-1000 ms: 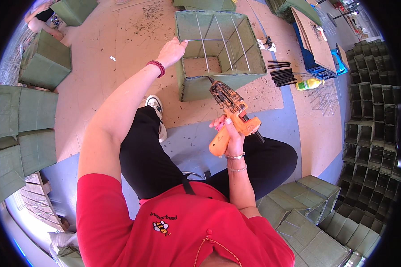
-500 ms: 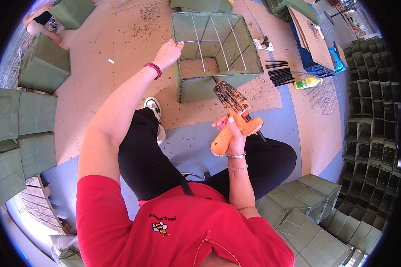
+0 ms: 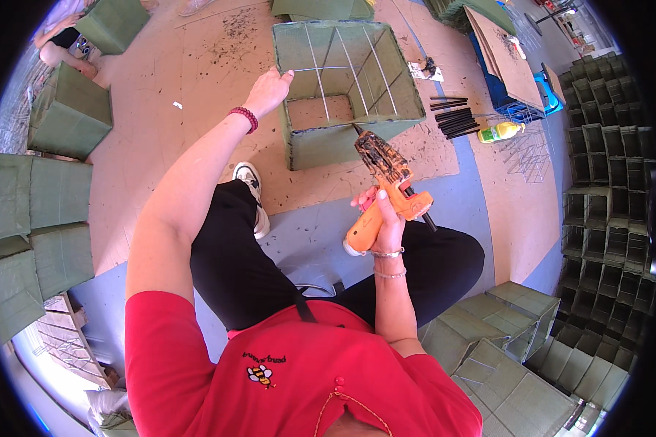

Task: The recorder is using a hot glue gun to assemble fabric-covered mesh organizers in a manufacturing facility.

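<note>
Plainly, the green box [image 3: 342,151] sits on the floor [image 3: 204,142] just beyond both hands, its open side up: a squarish, cloth-like shell in dull green, with dark, rough seams along its rims and corners, and creased walls. Three pale wires [image 3: 348,58] run across the opening away from the right hand, and a thinner cross-wire [image 3: 328,68] reaches in from beside the left hand. The left hand [image 3: 268,90] has its fingers bent and drawn in at the box's left rim, where that cross-wire begins; whether they pinch wire or rim, I cannot tell, as the fingertips hide the spot. The right hand [image 3: 386,221], nearer the body, is wrapped around the grip of an orange glue gun [image 3: 381,164], whose front is crusted black and whose dark nozzle points at the near rim; contact there is hard to make out. A black rod juts from its rear. The fingers cover much of the grip, and a pinkish-red bit beneath them is unclear. Inside the box a brown patch shows, either base or floor seen through. Beyond the left hand, a co-worker [image 3: 55,40] is cut off by the fisheye rim.
</note>
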{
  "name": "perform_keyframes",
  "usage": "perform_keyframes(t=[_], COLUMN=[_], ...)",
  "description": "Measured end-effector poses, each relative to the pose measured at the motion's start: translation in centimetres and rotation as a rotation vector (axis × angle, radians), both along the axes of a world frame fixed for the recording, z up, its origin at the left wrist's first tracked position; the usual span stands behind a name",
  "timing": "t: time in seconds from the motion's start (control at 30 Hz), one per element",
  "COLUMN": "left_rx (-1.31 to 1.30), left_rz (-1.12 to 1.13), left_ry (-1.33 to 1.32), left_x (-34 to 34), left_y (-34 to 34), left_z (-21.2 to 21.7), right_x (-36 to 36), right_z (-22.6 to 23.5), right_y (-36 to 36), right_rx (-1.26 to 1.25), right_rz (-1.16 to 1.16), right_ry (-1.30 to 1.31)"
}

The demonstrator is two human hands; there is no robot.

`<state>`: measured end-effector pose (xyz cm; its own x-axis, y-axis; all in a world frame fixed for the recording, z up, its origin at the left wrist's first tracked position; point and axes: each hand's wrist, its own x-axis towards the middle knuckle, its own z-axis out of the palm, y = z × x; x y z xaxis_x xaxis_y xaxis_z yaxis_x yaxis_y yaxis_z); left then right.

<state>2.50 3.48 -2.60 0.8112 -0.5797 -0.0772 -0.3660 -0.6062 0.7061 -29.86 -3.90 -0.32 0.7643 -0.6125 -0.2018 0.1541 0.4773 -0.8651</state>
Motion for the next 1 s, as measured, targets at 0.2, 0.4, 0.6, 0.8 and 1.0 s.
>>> perform_keyframes(t=[0.2,0.4,0.6,0.8,1.0], left_rx=[-0.017,0.007,0.036,0.007,-0.063], left_rz=[0.016,0.022,0.027,0.03,0.027], left_ry=[-0.003,0.008,0.034,0.026,0.02], left_x=[0.6,1.3,1.2,1.7,2.0], left_y=[0.4,0.7,1.0,1.7,2.1], left_z=[-0.7,-1.3,-0.7,-0.9,-1.6], right_x=[0.4,0.8,1.2,1.1,1.3], right_z=[-0.2,-0.4,-0.5,-1.4,-1.3], right_y=[0.2,0.4,0.6,0.4,0.4], right_rx=[0.016,0.002,0.013,-0.01,-0.014], right_rz=[-0.025,-0.076,-0.112,-0.102,-0.152], right_ry=[-0.02,-0.034,-0.048,-0.024,0.0])
